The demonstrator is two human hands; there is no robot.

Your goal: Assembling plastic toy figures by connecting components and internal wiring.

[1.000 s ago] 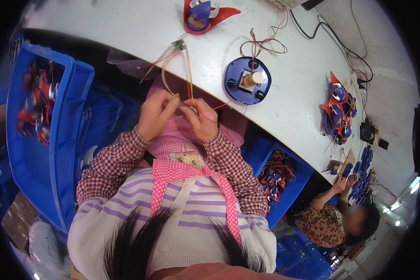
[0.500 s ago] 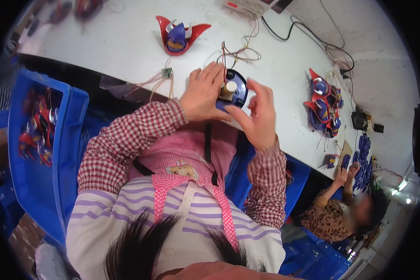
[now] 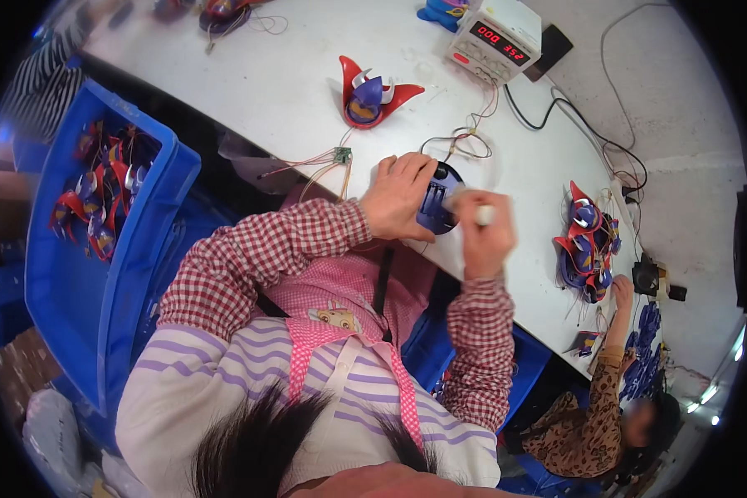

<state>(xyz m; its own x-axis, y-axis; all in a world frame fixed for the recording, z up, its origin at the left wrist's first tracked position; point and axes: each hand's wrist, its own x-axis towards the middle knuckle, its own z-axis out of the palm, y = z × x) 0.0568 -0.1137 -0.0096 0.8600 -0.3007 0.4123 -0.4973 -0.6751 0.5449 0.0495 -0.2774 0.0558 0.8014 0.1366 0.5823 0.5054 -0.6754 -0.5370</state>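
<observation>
Now: both hands on the blue disc

We clamp our left hand over the round blue part at the white table's near edge; our right hand pinches a small white piece beside it.

Held part: a round blue plastic disc, dark blue, with a ribbed rectangular recess showing on its upturned face.
Pose: lying roughly flat, tipped slightly, at the near edge of the white table.
Position: middle of the scene, just right of a small green circuit board with thin wires.
Left hand: spread over the disc's left side, fingers curled on its rim, gripping it.
Right hand: blurred, closed around a small white cylindrical piece, right at the disc's right edge.
Wires: thin leads loop on the table just beyond the disc.
</observation>
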